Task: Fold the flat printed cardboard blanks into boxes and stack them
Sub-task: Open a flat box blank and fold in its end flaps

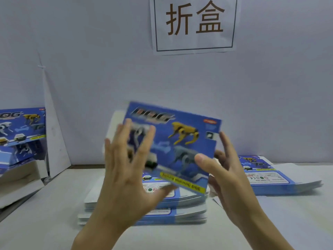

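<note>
boxes: 9 o'clock, at the frame's left edge. Printed fronts face the camera, at least two, one above the other. A white flap stands open on the lower one. Full count is cut off.
board: white sheet leaning on the wall, just right of the boxes.
left hand: 7 o'clock of the blank's middle. Fingers straight and spread, laid on the printed face, thumb reaching toward the bottom edge. It's blurred, so I can't tell how firmly it presses.
blank: dead centre, lifted clear of the table, print toward the camera, turned a little clockwise. A white flap shows behind its 11 o'clock corner. I can't tell whether it's flat or already opened out.
centre stack: 6 o'clock of the blank, flat on the table. A thick pile of unfolded blanks.
right hand: 4 o'clock of the blank. The grip pinches the right edge, thumb on the print and fingers behind.
right stack: 3 o'clock, on the table near the wall, print up, apart from the centre stack. All flat.
sign: 12 o'clock, paper on the wall with two large characters.
done: only the few boxes at 9 o'clock look folded.
left: both piles, so I'd call it early. Most of the job is ahead.
step in hand: likely squaring up this one. After that, close the flaps and set it with the boxes at 9 o'clock.
</note>
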